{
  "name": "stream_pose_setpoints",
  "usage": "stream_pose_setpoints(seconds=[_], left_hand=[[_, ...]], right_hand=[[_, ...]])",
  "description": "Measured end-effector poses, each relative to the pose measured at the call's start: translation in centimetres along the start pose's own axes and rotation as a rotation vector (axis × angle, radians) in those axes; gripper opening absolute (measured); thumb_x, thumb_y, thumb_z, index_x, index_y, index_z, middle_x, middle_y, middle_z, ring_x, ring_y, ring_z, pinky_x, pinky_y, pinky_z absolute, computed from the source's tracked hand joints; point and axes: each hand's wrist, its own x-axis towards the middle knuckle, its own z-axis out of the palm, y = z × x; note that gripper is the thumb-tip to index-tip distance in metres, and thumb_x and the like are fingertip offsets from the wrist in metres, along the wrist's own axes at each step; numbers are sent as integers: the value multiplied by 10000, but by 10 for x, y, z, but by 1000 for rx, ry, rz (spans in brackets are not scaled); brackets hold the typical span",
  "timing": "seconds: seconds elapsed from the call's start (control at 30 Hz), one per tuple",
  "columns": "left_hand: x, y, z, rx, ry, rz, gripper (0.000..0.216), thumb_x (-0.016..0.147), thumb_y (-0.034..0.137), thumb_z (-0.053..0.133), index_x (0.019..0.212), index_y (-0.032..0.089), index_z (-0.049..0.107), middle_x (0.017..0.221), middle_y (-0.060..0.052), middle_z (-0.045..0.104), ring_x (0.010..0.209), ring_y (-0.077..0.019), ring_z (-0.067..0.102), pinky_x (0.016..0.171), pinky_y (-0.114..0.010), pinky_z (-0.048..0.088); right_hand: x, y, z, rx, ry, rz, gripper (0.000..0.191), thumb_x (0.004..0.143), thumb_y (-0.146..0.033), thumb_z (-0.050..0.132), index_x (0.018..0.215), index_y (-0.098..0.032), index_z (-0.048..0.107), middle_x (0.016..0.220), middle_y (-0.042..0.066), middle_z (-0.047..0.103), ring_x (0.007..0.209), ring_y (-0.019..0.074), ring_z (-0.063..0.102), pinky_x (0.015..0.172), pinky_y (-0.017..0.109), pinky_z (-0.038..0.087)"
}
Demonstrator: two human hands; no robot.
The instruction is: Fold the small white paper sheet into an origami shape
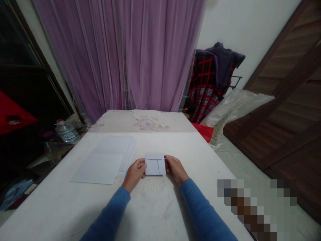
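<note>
A small squarish piece of folded white paper (151,166) is held up between my two hands, with overlapping flaps on the side facing me. My left hand (134,173) pinches its left edge, the thumb in front and the other fingers partly hidden behind. At the right edge, my right hand (175,168) grips the folded paper with its fingertips, some of them out of sight behind it. Left of my hands, several white paper sheets (100,160) lie overlapping on the white table (155,207).
A flower-patterned cloth (120,121) covers the table's far end, before purple curtains (155,60). On the left stands a large clear water bottle (66,131). Clothes (208,73) hang beyond the far right corner, near a pale plastic bag (238,105). A pixelated patch hides the lower right.
</note>
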Motion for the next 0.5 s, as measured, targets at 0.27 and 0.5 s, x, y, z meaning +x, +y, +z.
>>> stream_pose_setpoints(seconds=[0.27,0.5], left_hand=[[-2,0,3,18,28,16,380,650,434,681,934,189,622,618,42,592,506,-96,527,425,-174,398],[-2,-3,4,29,83,41,458,653,438,680,1033,198,588,907,-30,644,629,-113,584,457,-182,436]], right_hand=[[-10,3,-4,-47,-123,-9,484,612,-634,718,599,-176,563,498,-54,429,449,69,332,404,202,219],[-6,15,3,-92,-42,-81,467,627,-620,701,580,-173,575,486,-53,405,475,83,307,443,226,207]])
